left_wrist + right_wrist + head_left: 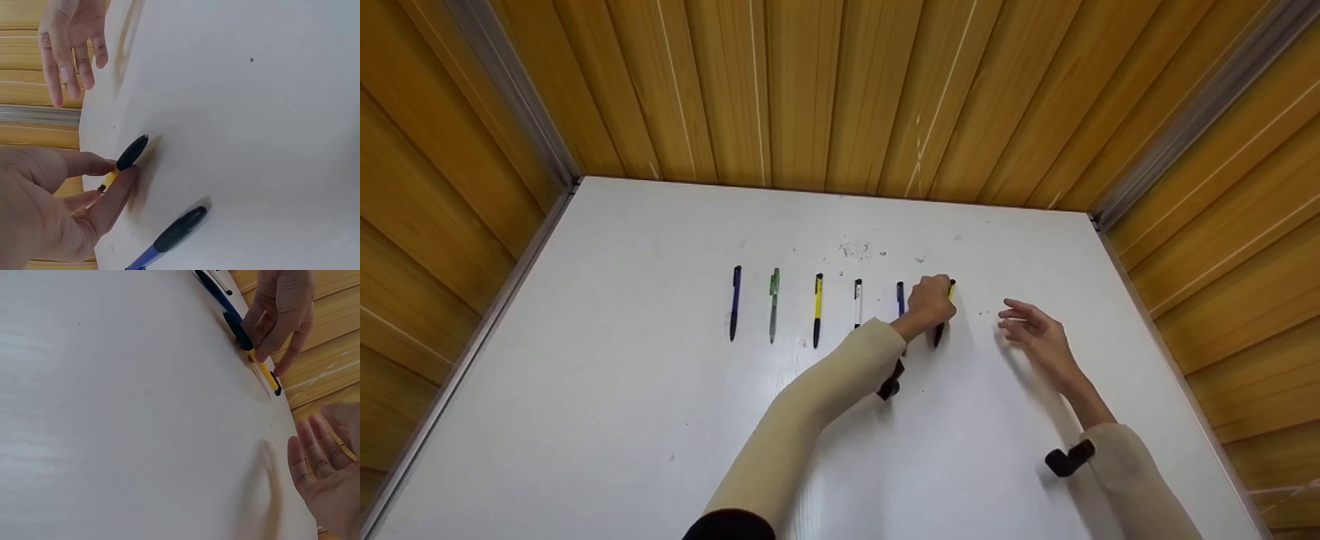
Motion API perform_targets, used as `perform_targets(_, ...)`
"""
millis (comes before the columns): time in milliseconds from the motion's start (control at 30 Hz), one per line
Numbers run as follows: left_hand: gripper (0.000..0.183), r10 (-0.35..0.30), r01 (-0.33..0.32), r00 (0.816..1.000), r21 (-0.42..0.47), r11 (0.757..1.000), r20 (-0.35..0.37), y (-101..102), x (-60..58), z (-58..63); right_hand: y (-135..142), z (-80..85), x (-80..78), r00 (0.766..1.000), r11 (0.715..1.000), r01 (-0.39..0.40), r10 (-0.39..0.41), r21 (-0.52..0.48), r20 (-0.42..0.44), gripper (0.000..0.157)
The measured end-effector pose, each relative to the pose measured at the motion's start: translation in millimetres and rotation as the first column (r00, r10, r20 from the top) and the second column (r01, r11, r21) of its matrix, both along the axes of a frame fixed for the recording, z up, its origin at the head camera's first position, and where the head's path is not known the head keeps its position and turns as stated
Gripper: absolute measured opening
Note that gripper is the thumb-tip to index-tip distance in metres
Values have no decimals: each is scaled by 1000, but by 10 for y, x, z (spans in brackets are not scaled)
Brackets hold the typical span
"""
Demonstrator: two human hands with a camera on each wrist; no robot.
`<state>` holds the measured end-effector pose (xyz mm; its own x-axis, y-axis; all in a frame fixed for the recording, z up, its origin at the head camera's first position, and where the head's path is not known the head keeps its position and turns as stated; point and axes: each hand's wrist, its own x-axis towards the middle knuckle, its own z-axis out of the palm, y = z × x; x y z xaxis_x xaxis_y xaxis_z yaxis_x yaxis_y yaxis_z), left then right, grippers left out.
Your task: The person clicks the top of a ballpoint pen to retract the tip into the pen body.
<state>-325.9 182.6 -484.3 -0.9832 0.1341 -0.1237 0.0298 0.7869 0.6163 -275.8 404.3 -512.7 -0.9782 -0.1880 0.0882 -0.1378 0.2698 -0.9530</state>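
My left hand (931, 298) pinches a yellow pen with a black grip (133, 153) between thumb and fingers, close over the white table at the right end of a row of pens. In the right wrist view the pen's yellow barrel (263, 370) and black clip end show past the fingers. Just left of that hand lies a blue pen (901, 294), partly covered by the wrist. My right hand (1039, 337) hovers to the right with relaxed, spread fingers and nothing in them.
Further left on the table (585, 390) lie a white pen (858, 300), a yellow pen (818, 307), a green pen (774, 304) and a dark blue pen (735, 304), roughly parallel. Wood-patterned panels (795, 90) wall the back and sides.
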Motion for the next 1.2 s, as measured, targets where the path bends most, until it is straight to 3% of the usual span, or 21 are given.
perform_targets(233, 27, -88, 94, 993, 71, 993, -76, -342, 77, 130, -160, 41, -39, 1000, 1000, -24, 24, 12, 18, 51)
perform_targets(400, 38, -128, 138, 989, 171, 976, -69, -686, 107, 252, -328, 86, -155, 999, 999, -43, 42, 32, 17, 52)
perform_targets(500, 39, -167, 170, 985, 304, 937, -38, -953, 177, 271, -433, 94, -207, 997, 997, -71, 71, 34, 16, 51)
perform_targets(633, 41, -217, 179, 976, 500, 847, 18, -1323, 349, 247, -548, 81, -236, 994, 994, -103, 102, 39, 32, 49)
perform_targets(733, 41, -219, 162, 975, 577, 800, 30, -1552, 481, 235, -631, 79, -243, 993, 992, -117, 116, 48, 36, 48)
perform_targets(900, 44, -176, 101, 983, 648, 755, 51, -1805, 618, 226, -815, 118, -236, 988, 987, -153, 152, 52, 24, 48)
perform_targets(1067, 52, -148, 50, 986, 707, 705, 78, -1922, 691, 188, -1032, 171, -178, 976, 975, -217, 217, 48, 10, 49)
perform_targets(1200, 55, -142, 10, 982, 724, 690, 122, -1928, 776, 169, -1198, 216, -87, 968, 966, -250, 249, 69, 17, 52)
